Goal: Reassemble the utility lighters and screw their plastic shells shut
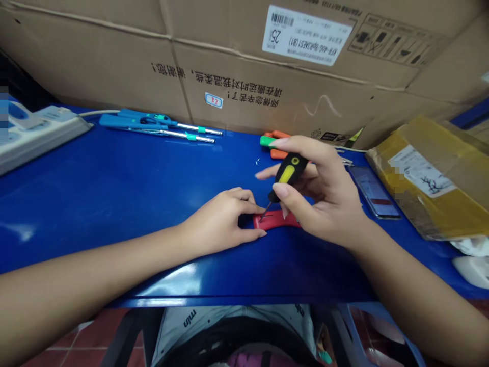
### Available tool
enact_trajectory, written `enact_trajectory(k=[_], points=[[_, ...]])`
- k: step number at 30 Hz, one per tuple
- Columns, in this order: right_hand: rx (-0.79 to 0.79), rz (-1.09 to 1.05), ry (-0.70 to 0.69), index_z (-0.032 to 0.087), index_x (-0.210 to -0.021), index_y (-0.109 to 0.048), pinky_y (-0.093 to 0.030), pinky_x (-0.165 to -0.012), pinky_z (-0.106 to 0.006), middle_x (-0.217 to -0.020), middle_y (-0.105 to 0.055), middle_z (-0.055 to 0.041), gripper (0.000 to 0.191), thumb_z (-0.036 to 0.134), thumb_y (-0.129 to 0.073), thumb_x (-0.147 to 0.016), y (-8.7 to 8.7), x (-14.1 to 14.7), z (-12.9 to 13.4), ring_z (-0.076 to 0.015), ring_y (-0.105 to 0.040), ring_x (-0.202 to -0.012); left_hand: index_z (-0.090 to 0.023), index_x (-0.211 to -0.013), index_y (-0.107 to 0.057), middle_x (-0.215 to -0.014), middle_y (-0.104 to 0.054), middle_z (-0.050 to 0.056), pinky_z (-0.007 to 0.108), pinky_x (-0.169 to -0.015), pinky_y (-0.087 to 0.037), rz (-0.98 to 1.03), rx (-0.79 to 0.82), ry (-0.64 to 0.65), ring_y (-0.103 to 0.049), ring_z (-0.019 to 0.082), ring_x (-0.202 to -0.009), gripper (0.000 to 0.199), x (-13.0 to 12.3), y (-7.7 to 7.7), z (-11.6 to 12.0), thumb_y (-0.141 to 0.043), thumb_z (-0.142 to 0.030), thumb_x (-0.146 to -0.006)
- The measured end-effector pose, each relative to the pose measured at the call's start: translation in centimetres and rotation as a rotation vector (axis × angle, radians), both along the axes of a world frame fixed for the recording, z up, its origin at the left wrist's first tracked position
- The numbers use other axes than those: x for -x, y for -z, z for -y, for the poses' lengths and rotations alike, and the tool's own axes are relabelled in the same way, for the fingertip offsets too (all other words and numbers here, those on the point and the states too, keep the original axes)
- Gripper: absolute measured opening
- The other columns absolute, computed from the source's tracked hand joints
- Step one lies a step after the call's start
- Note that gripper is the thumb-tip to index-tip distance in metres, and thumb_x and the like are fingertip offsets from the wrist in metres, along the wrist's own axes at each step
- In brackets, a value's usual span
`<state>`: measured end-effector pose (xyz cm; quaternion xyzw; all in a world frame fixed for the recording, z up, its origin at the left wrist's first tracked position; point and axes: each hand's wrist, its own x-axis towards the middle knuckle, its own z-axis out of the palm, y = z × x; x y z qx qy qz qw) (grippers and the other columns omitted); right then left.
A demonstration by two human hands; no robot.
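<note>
Over the blue table, the right hand is half curled and the left hand almost closed. The right holds a black and yellow screwdriver; the left pinches a red piece, between the front and back edges.

The black-and-yellow screwdriver tilts, its handle up and its thin shaft slanting down left to the left end of the glossy red piece, lying lengthwise on the worktop.

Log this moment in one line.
left hand: holding elongated red plastic piece | right hand: holding black-and-yellow screwdriver, tip at red piece | surface: blue tabletop
</note>
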<state>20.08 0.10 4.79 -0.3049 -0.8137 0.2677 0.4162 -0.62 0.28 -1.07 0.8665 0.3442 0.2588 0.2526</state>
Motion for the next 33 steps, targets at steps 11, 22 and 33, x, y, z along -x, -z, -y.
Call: enact_trajectory(k=[11,22,33], points=[[-0.455,0.194,0.084,0.029,-0.117,-0.071,-0.060,-0.079,-0.037,-0.104,-0.075,-0.0032,0.027,0.031,-0.075,-0.091,-1.5,-0.6,-0.8,-0.0199,-0.067,-0.085,-0.019,-0.109,-0.079,-0.096,-0.071,0.005,0.037,-0.087,-0.053,-0.011,-0.011,0.007,-0.066,0.023,-0.094,0.027,0.1,0.2,-0.2,-0.080,-0.031,-0.085],[-0.526,-0.009,0.065,0.023,-0.108,-0.074,-0.056,-0.057,-0.029,-0.095,-0.078,-0.0021,0.021,0.029,-0.076,-0.088,-1.0,-1.2,-1.7,-0.0149,-0.065,-0.067,-0.017,-0.108,-0.079,-0.095,-0.070,0.005,0.036,-0.086,-0.051,0.000,0.003,0.000,-0.065,0.022,-0.093,0.029,0.0,0.2,-0.2,-0.081,-0.032,-0.084],[-0.472,0.027,0.026,0.021,-0.107,-0.075,-0.063,-0.085,-0.033,-0.102,-0.079,-0.0036,0.026,0.041,-0.074,-0.090,-1.3,-1.3,-1.7,-0.0197,-0.075,-0.091,-0.017,-0.110,-0.079,-0.096,-0.071,0.006,0.036,-0.085,-0.052,0.001,-0.025,0.004,-0.066,0.023,-0.092,0.031,0.0,0.1,-0.1,-0.082,-0.032,-0.084]])
